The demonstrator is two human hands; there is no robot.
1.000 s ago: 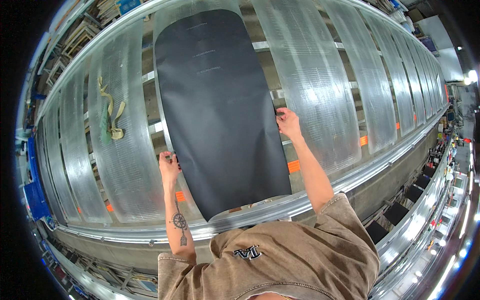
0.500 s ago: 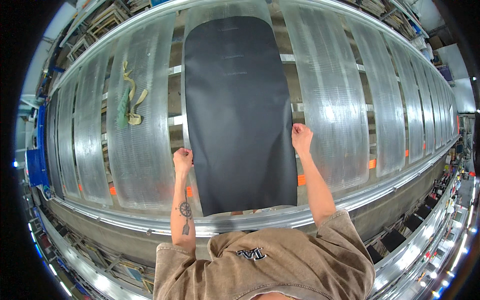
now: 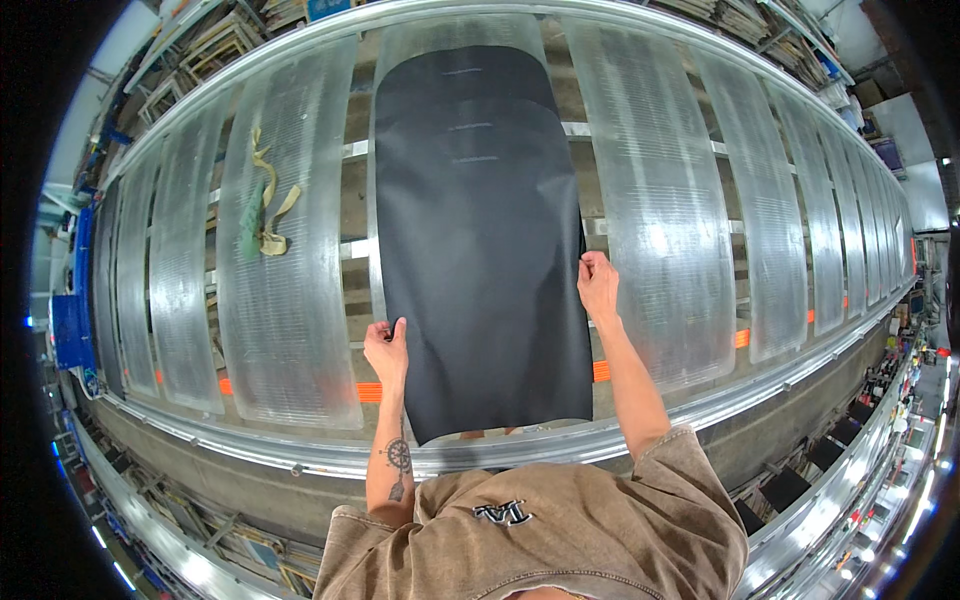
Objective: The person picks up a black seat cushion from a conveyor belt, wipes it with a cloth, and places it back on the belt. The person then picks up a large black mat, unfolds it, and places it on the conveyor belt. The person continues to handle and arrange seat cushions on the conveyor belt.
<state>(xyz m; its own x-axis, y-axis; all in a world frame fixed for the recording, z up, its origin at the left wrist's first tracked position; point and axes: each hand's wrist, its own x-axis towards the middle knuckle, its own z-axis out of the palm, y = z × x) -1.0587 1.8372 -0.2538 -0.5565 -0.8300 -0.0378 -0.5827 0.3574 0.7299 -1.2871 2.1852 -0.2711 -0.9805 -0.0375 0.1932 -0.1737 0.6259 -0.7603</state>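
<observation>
A long black sheet point(image 3: 480, 250), smooth and rounded at its far end, lies over one of the clear ribbed panels point(image 3: 400, 40). Its near end hangs a little short of the metal rail, and faint pale marks cross its far part. My left hand point(image 3: 387, 345) is closed at the sheet's left edge, thumb against the black surface and fingers curled. At the right edge, slightly farther off, my right hand point(image 3: 599, 285) pinches the sheet between thumb and fingers. Some fingertips are hidden behind the edge on both sides.
More clear ribbed panels point(image 3: 660, 200) stand in a row on both sides, with gaps showing crossbars between them. A yellowish strap and green cloth point(image 3: 268, 215) lie on a left panel. The metal rail point(image 3: 330, 455) runs along the near side, with orange strips point(image 3: 370, 392) beside it.
The sheet has shifted slightly toward me, and its lower left edge has moved inward. My left hand has come right and nearer; my right hand has shifted slightly left.
</observation>
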